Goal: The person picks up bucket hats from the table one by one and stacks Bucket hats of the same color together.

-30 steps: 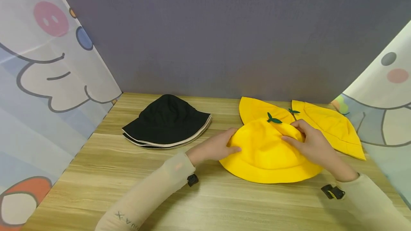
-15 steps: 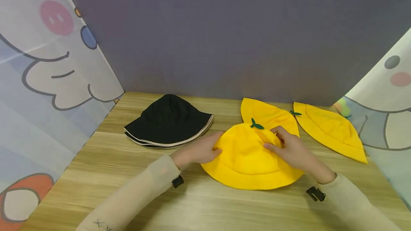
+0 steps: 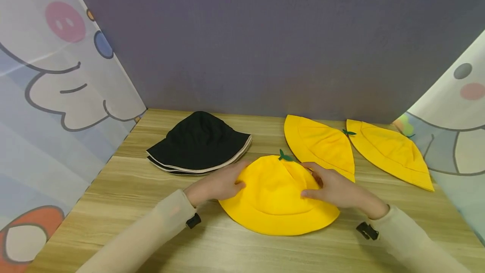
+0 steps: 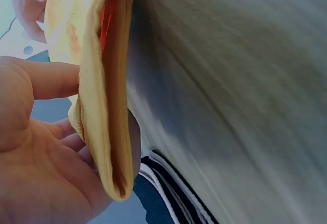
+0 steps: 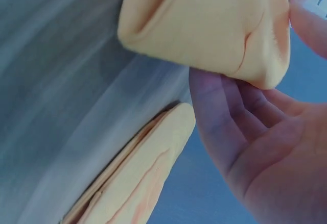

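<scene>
A yellow bucket hat (image 3: 276, 197) with a green sprout on its crown is held between both hands, close over the table. My left hand (image 3: 223, 184) grips its left side, thumb in front and the other fingers behind the cloth. The left wrist view shows the hat's folded brim edge (image 4: 97, 106) between that thumb and fingers. On the right side, my right hand (image 3: 335, 186) holds the crown with its thumb across the front. Seen from the right wrist, the fingers (image 5: 214, 112) pass behind the yellow cloth (image 5: 204, 30).
Black bucket hats (image 3: 198, 146) with pale brim edging lie stacked at the left. Two yellow hats, one nearer the middle (image 3: 322, 142) and one farther right (image 3: 394, 151), lie flattened at the back right. A grey panel (image 3: 242, 41) stands behind the wooden table (image 3: 125, 205).
Both hands have carried the yellow hat left and toward the table's front. The flattened yellow hat behind it now shows more fully. The black hats have stayed put.
</scene>
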A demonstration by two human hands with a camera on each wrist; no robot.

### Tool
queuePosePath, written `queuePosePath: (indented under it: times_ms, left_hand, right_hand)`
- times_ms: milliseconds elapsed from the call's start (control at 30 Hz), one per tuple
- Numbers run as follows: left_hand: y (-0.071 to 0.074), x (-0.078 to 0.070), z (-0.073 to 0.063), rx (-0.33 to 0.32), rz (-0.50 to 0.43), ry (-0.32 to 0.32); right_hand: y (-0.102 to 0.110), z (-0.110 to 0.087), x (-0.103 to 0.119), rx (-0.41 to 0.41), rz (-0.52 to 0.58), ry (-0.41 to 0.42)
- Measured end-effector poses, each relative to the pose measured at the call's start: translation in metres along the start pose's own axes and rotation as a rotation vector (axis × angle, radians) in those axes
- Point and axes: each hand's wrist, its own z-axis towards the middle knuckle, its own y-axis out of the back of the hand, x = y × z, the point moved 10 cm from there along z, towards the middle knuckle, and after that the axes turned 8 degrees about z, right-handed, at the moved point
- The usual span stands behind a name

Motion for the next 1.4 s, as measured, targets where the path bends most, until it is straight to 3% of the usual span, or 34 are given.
queuePosePath:
  times_ms: [300,600,833,1067,1400]
  left_hand:
    - [-0.003,0.005,-0.005,-0.023,0.069,0.054]
    - [0.0,-0.006,-0.01,-0.112,0.294,-0.001]
    - [-0.007,-0.006,-0.012,-0.045,0.366,0.056]
    - [-0.008,-0.019,-0.016,-0.051,0.454,0.082]
    - [-0.017,-0.019,-0.012,0.014,0.481,0.103]
  right_hand:
    - [-0.017,-0.003,0.002,0.047,-0.052,0.038]
    - [-0.022,0.0,-0.003,0.026,-0.124,-0.004]
    - [-0.026,0.001,-0.006,0.019,-0.165,-0.044]
    - [-0.028,0.0,-0.007,0.028,-0.207,-0.095]
    - [-0.028,-0.001,-0.009,0.051,-0.254,-0.135]
